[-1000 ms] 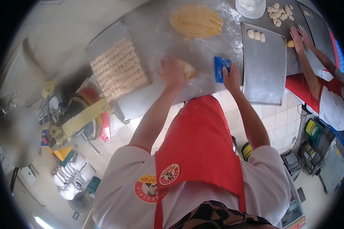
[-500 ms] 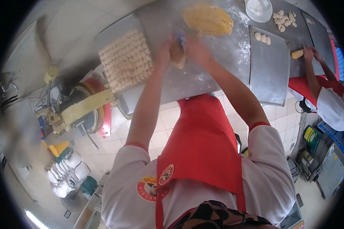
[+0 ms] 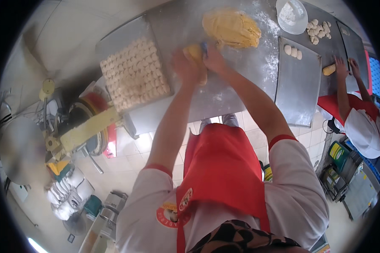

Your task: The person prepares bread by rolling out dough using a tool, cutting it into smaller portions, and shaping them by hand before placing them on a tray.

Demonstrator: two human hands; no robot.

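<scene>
On the floury metal table lies a long piece of yellow dough. My left hand is wrapped over its left side, the fingers smeared by motion. In my right hand, close against the dough's right side, is a blue scraper; the fingers hide most of it. Just beyond both hands rests a big slab of yellow dough. To the left, a metal tray carries many small pale dough balls in tight rows.
Right of me lies another tray with several dough balls. A bowl of flour and loose dough pieces stand at the far right. A co-worker's hands handle yellow dough there. A yellow-armed machine stands at the left.
My left hand has come in over the dough piece, while my right hand stays at its right side with the blue scraper. The whole view has shifted slightly.
</scene>
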